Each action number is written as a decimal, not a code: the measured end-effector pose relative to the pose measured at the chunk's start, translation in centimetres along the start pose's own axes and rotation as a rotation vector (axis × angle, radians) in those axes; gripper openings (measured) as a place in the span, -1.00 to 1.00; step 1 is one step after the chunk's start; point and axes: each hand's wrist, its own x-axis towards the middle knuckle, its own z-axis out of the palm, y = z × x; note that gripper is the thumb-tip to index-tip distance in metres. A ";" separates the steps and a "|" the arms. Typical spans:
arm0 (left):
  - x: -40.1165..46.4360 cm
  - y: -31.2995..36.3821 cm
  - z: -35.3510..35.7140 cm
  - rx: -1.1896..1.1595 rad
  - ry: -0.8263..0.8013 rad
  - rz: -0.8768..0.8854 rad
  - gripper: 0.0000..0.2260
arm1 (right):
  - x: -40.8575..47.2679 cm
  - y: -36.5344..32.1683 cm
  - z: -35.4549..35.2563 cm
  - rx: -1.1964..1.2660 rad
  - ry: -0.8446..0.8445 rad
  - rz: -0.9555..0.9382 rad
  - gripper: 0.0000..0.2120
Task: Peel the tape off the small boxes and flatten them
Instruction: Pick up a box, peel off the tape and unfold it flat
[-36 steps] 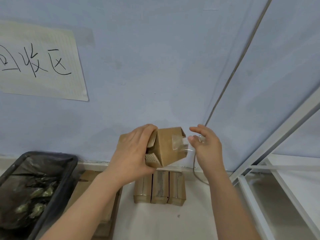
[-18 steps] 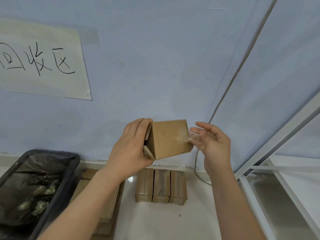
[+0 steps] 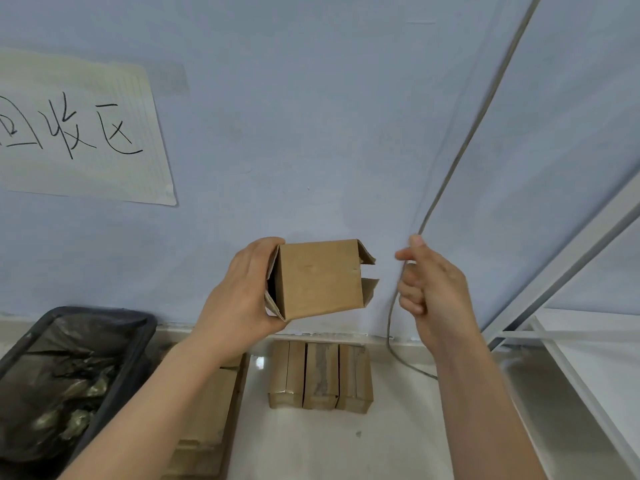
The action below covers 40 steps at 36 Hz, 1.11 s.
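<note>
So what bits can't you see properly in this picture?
- Inside of the brown cardboard box in the head view: dark, and the left hand covers that end.
- Whether the right hand pinches clear tape: too faint to tell.
- Handwritten paper sign: cut off by the left edge.
- Black bin: cut by the left and bottom edges.
- Flat cardboard pile: partly behind the left forearm.

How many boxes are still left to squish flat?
Some look done: flattened cardboard lies stacked beside the black bin. One is underway: the left hand holds a box with its right-end flaps open, while the right hand is off it. Three boxes still stand whole on the floor.
</note>
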 end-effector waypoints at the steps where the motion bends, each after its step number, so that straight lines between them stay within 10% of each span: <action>1: 0.0 0.0 0.0 0.008 -0.003 0.012 -0.17 | -0.2 -0.1 0.1 -0.035 -0.060 -0.002 -0.64; 5: -0.1 0.1 -0.1 0.067 -0.015 0.076 -0.13 | -1.0 -0.1 0.6 -0.061 -0.287 -0.001 -0.66; 11: 0.0 0.1 0.2 0.195 -0.041 0.167 -0.09 | -0.3 0.4 0.7 -0.070 -0.009 -0.048 -0.70; 14: 0.1 0.2 0.2 0.228 -0.036 0.202 -0.10 | -0.3 0.3 0.8 -0.081 -0.022 0.009 -0.49; 19: 0.3 0.6 0.1 0.244 0.033 0.211 -0.12 | -0.5 1.0 1.5 -0.278 0.014 -0.058 -0.75; 31: 0.1 1.2 0.3 0.299 0.044 0.194 -0.16 | 0.1 3.6 1.5 -0.636 -0.051 -0.109 -0.64; 40: 0.1 1.2 -0.1 0.108 0.011 0.283 -0.06 | 0.7 2.4 -0.3 -0.484 -0.355 0.124 -0.75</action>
